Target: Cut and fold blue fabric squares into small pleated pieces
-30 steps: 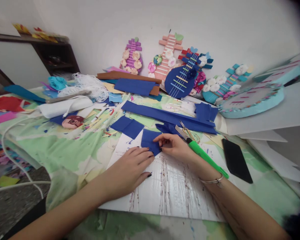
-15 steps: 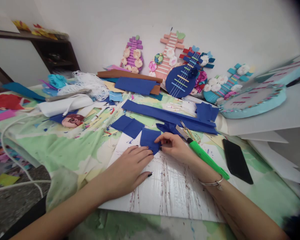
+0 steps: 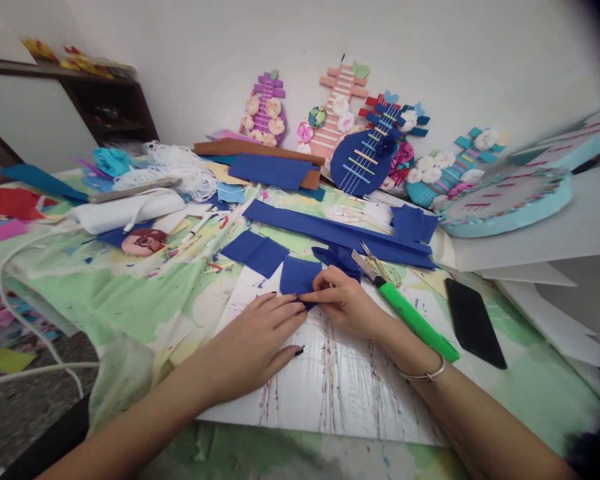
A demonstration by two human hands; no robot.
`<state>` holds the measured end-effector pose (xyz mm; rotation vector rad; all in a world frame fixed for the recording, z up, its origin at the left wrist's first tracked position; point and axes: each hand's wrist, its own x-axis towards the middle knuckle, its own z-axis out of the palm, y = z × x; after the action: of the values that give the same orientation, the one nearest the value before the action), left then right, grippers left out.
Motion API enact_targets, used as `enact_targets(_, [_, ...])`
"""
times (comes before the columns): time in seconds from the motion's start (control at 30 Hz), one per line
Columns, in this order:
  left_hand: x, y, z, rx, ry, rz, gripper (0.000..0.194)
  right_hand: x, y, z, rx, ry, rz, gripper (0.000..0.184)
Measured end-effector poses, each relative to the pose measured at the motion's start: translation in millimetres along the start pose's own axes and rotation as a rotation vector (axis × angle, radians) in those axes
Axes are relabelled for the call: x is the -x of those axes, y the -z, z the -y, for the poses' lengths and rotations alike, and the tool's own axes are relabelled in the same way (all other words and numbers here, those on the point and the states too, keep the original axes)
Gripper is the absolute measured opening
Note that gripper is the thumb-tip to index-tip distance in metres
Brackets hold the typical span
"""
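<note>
A small blue paper square lies on the scored white board in front of me. My left hand rests flat on the board with fingers stretched out, its fingertips on the square's lower edge. At that same edge my right hand is closed, with finger and thumb pinching the paper beside the left fingertips. The lower corner is partly hidden by my fingers. Just beyond lie folded blue pieces and a crumpled blue piece. A green-handled utility knife lies close to my right forearm.
Scissors lie near the knife blade, and a black phone is to the right. A long blue strip crosses the table. White cord is piled at the left. Decorated paper instruments lean on the wall.
My right hand has shifted slightly left and down along the square, bringing its fingertips to the lower edge by my left fingertips. My left hand has stayed almost still.
</note>
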<state>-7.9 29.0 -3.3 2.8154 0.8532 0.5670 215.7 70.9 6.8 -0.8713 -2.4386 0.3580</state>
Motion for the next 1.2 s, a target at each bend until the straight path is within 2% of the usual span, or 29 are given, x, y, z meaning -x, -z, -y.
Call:
enact_targets(0.2, [1.2,1.3,-0.2,-0.002,0.005,0.009,0.038,0.5,0.1,-1.5,0.056,-0.064,0.006,0.038])
enact_targets(0.4, [2.8,3.6,-0.7,0.009,0.056,-0.007,0.051,-0.8,2.7,2.8,-0.025,-0.104,0.017,0.027])
enact_targets(0.57, [3.0,4.4,-0.1,0.028,0.036,-0.018,0.043,-1.3,2.1,0.0,-0.054,-0.109,0.025,0.022])
enact_targets(1.2, [6.8,-0.4,3.8,0.038,0.069,-0.028,0.037,-0.3,-0.7,-4.2,-0.063,-0.164,0.019,0.026])
